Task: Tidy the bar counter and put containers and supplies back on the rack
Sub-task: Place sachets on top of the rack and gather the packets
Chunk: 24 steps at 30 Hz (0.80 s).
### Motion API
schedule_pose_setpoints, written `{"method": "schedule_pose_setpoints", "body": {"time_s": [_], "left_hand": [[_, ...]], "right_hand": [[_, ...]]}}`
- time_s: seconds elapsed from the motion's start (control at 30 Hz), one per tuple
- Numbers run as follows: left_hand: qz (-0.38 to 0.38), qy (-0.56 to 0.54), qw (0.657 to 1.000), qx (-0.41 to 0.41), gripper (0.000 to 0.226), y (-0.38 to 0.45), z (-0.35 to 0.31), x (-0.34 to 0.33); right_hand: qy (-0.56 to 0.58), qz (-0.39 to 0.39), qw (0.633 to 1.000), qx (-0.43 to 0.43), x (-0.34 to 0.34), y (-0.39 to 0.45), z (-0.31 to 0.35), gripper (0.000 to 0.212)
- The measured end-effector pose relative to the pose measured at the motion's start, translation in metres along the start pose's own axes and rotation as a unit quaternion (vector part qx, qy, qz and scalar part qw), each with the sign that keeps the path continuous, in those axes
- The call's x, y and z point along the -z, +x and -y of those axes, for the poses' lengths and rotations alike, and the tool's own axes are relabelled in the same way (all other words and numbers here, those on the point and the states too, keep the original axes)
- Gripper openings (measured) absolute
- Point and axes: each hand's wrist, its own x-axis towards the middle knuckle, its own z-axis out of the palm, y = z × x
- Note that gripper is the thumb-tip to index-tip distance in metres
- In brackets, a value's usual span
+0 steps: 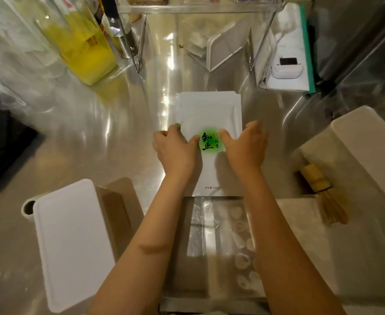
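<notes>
A black bag (3,142) (far left) and a white device (287,68) sit well apart.

Steel counter (100,137) carries white pouches (209,110), tray (71,242).
</notes>
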Motion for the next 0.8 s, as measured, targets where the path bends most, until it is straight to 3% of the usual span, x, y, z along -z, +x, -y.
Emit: {"method": "schedule_pose_setpoints", "body": {"time_s": [0.1, 0.47, 0.67, 0.73, 0.8], "left_hand": [[-0.006, -0.003, 1.000, 0.019, 0.055, 0.000, -0.002, -0.003], [0.017, -0.013, 0.998, 0.053, 0.037, 0.010, 0.005, -0.007], [0.050, -0.106, 0.992, 0.040, 0.028, 0.005, 0.001, -0.006], [0.054, -0.161, 0.985, 0.016, 0.022, 0.002, -0.006, -0.001], [0.057, -0.236, 0.970, -0.027, 0.022, 0.000, -0.014, 0.007]], "right_hand": [[0.014, 0.026, 1.000, -0.003, 0.002, 0.004, 0.002, 0.065], [0.103, 0.122, 0.986, -0.046, 0.003, 0.015, -0.004, 0.058], [0.268, 0.149, 0.950, -0.064, 0.016, 0.011, -0.008, 0.064], [0.318, 0.145, 0.936, -0.044, 0.025, 0.009, -0.006, 0.067], [0.355, 0.133, 0.925, 0.003, 0.037, 0.009, -0.004, 0.057]]}}
